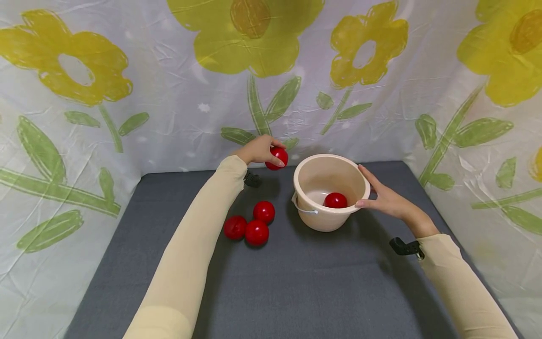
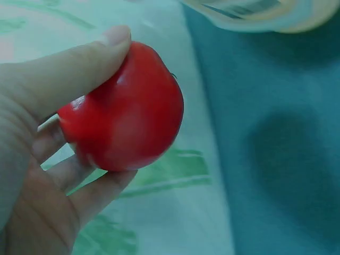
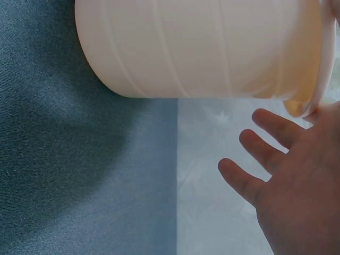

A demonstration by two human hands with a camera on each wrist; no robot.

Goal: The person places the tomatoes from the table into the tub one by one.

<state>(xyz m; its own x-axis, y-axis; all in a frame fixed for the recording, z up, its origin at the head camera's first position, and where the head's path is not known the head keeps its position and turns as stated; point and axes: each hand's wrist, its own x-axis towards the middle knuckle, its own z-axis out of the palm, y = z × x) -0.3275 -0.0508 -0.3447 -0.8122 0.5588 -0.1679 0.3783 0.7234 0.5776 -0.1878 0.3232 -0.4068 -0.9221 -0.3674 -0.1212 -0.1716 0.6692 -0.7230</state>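
Red tomato (image 1: 278, 157), gripped in left hand (image 1: 261, 149), upper centre of head view, left of bucket (image 1: 326, 219). Touching bucket rim with spread-fingered right hand (image 1: 387, 200). Apparently mid-transfer; next, probably: carry right, lower in, release.

The left arm (image 1: 190, 240) reaches far, the left hand (image 1: 260, 149) gripping, while the right arm (image 1: 461, 282) extends from near right, the right hand (image 1: 391, 200) spread.

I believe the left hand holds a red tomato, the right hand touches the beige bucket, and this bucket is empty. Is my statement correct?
Not entirely: the beige bucket is not empty. The head view shows a red tomato lying inside it. The left hand holds another tomato, and the right hand touches the bucket.
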